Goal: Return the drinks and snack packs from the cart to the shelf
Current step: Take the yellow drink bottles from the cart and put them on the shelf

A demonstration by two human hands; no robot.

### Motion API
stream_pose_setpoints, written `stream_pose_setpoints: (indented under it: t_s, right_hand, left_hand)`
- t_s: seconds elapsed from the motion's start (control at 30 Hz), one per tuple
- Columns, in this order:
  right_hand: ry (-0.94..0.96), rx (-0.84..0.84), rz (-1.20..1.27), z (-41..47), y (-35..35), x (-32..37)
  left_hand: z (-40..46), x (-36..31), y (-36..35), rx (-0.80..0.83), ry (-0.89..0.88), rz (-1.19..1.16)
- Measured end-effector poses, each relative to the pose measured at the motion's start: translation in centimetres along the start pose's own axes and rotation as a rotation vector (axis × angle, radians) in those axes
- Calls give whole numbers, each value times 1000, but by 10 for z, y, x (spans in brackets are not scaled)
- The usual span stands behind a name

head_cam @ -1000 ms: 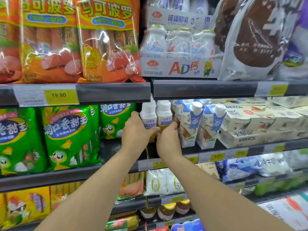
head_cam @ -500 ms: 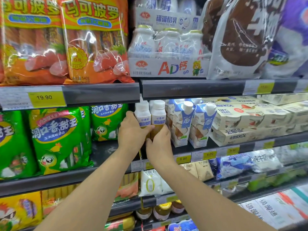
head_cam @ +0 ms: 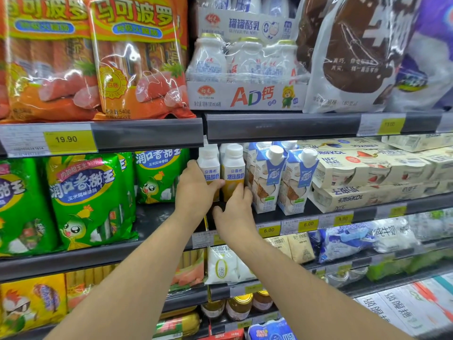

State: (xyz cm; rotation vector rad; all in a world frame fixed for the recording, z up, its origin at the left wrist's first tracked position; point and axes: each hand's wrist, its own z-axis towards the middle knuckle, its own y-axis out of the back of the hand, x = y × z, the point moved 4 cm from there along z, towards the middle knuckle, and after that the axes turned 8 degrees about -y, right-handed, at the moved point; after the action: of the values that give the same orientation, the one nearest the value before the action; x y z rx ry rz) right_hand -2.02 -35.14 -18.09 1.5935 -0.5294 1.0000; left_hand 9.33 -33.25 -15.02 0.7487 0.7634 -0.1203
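Two white yogurt drink bottles with blue labels stand side by side on the dark middle shelf (head_cam: 318, 214). My left hand (head_cam: 193, 192) grips the left bottle (head_cam: 208, 163) around its lower body. My right hand (head_cam: 235, 212) holds the base of the right bottle (head_cam: 232, 165), fingers curled against its yellow lower part. Both bottles are upright. Their bottoms are hidden behind my hands. The cart is out of view.
Blue-and-white carton drinks (head_cam: 268, 177) stand just right of the bottles, then stacked yogurt multipacks (head_cam: 362, 173). Green sausage packs (head_cam: 88, 200) fill the shelf to the left. Orange sausage packs (head_cam: 137, 57) and a bottle multipack (head_cam: 247, 69) sit on the shelf above.
My right hand has slid slightly lower on the right bottle. The view has shifted a little. Both hands stay on the two bottles.
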Motion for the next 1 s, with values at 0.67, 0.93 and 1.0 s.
stream_pose_setpoints:
  t_s: [0.67,0.93,1.0]
  right_hand:
    - [14,18,-30,-2,5,-1]
    - [54,25,-198,-12,17,-3]
    - [109,27,-248,-19,20,-4]
  left_hand:
    - [-8,-8,3,6,-30,139]
    - [-24,-1,22,144,-29,204]
    - [-31,1,32,201,-56,262]
